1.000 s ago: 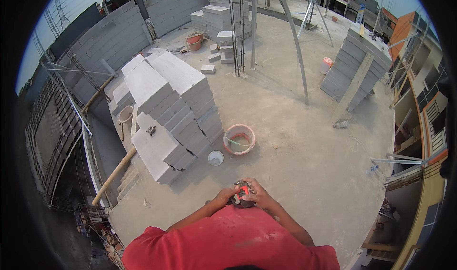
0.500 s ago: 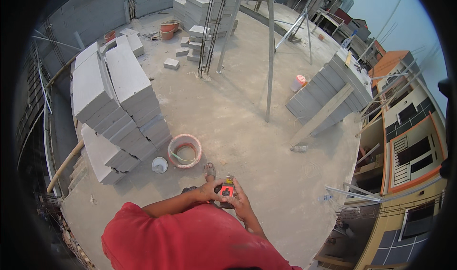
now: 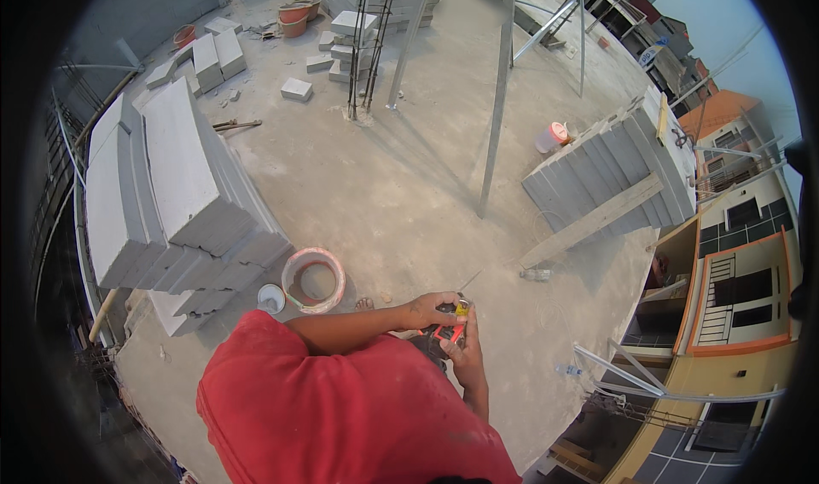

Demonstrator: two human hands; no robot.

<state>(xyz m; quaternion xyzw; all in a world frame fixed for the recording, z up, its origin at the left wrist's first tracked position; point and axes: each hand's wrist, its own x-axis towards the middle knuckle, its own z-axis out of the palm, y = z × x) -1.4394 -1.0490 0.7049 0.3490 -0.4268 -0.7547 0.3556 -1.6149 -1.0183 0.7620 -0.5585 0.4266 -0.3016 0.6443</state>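
Observation:
A small red and black hand tool [image 3: 449, 332] with a yellow part sits between my two hands, in front of my red shirt. From its far end a thin dark rod or line [image 3: 471, 281] sticks out; I cannot make out its exact kind. My left hand [image 3: 431, 310] is closed around the yellow end, its forearm crossing from the left. My right hand [image 3: 467, 354] grips the red body from the near right side. The tool's underside is hidden by my fingers.
Stacks of pale blocks stand at the left [image 3: 183, 194] and right [image 3: 610, 164], the right one with a plank [image 3: 589, 219] leaning on it. A round tub [image 3: 339, 266] and a white bucket [image 3: 270, 299] are near left. Metal posts [image 3: 497, 100] and rebar [image 3: 354, 57] rise ahead.
My hands and the tool have moved right and slightly up in the view. The tool has turned, and the thin rod or line now shows. My view has tilted downward.

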